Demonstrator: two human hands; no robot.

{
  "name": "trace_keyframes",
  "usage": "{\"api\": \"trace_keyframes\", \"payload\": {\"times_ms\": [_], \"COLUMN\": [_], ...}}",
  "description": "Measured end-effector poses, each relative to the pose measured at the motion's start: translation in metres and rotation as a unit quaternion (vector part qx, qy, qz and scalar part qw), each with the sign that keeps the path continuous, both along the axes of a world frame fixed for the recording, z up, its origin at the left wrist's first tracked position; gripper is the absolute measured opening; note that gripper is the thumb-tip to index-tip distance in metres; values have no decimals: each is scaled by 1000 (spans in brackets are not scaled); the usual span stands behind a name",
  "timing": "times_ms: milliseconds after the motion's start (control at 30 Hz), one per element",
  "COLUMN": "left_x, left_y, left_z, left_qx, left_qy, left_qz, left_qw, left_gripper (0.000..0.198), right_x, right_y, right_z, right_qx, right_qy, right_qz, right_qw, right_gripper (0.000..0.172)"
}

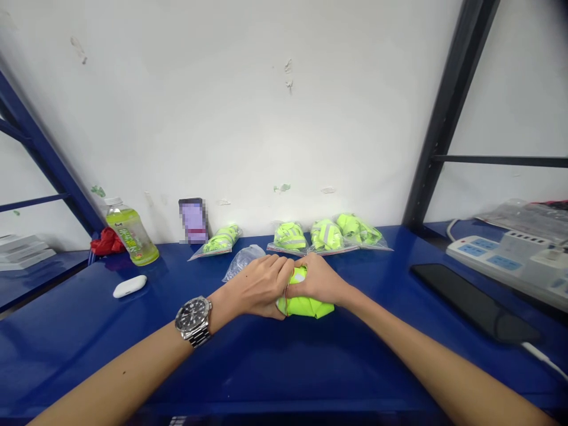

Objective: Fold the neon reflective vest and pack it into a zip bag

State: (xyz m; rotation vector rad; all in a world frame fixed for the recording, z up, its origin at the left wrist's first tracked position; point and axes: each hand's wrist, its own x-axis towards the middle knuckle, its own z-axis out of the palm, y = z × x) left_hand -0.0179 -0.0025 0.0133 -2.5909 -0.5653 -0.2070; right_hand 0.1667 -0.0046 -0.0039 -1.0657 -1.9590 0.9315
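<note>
A glossy blue tabletop [275, 378] runs up to a wall. On it, at 10 o'clock, a white-capped bottle [139, 236] of yellow-green drink stands just beside a red bundle [107, 242]. Slightly lower, before 10, lies a white earbud case [130, 286]. Between 10 and 11 a smartphone [194, 222] is upright. At 11 sit a bagged hi-vis garment [222, 239] and, nearer, a crumpled clear bag [243, 261]. Three more bagged garments [327, 235] line 12 to 1; a black phone [474, 302], cabled, lies at 3.
</note>
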Motion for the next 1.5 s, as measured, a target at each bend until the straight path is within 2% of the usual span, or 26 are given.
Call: {"api": "trace_keyframes", "payload": {"times_ms": [67, 133, 200, 267, 367, 533, 633, 700, 800, 867, 967, 1133, 1267, 1333, 1400, 1500], "left_x": [-3, -5, -6, -7, -6, -3, -3, -3, -4, -5, -4, 4, 12, 13, 11, 2], "left_y": [1, 1, 1, 1, 2, 3, 0, -3, -6, -8, -10, -14, -13, -12, -10, -8], "left_z": [0, 0, 0, -2, -4, -3, -1, 0, 1, 2, 4, 1, -9, -14, -18, -19], "left_qx": [-7, -13, -17, -16, 0, 29, 33, 25, 19, 28, 37, 29, 11, -6, -8, -4], "left_qy": [-9, -23, -40, -60, -73, -40, -52, -81, -114, -123, -123, -125, -153, -176, -188, -181], "left_qz": [-2, -4, -16, -32, -49, -52, -63, -67, -68, -69, -67, -65, -56, -51, -53, -79], "left_qw": [1000, 1000, 999, 998, 996, 997, 996, 994, 991, 990, 989, 990, 987, 983, 981, 980], "left_gripper": [50, 53, 54, 54, 56, 62, 60, 59, 58, 58, 58, 51, 41, 46, 58, 80], "right_x": [5, 13, 19, 21, 17, 3, 0, 3, 11, 15, 12, -10, -23, -21, -12, 4], "right_y": [-3, -6, -7, -7, -4, -1, -2, -4, -7, -8, -6, -1, -1, -3, -7, -13], "right_z": [4, 8, 12, 12, 7, -4, -3, 1, 7, 8, 5, -11, -23, -22, -15, -2], "right_qx": [-78, -161, -204, -202, -156, -36, -5, -36, -124, -150, -115, -1, 31, 34, 7, -89], "right_qy": [38, 68, 84, 100, 121, 109, 109, 124, 147, 167, 174, 157, 106, 71, 77, 114], "right_qz": [79, 167, 208, 216, 200, 112, 82, 114, 225, 249, 199, 78, -71, -98, -29, 171], "right_qw": [993, 970, 953, 950, 959, 987, 991, 985, 955, 942, 957, 985, 991, 992, 997, 975], "right_gripper": [25, 32, 37, 38, 34, 32, 31, 32, 40, 46, 39, 7, 9, 9, 4, 17]}}
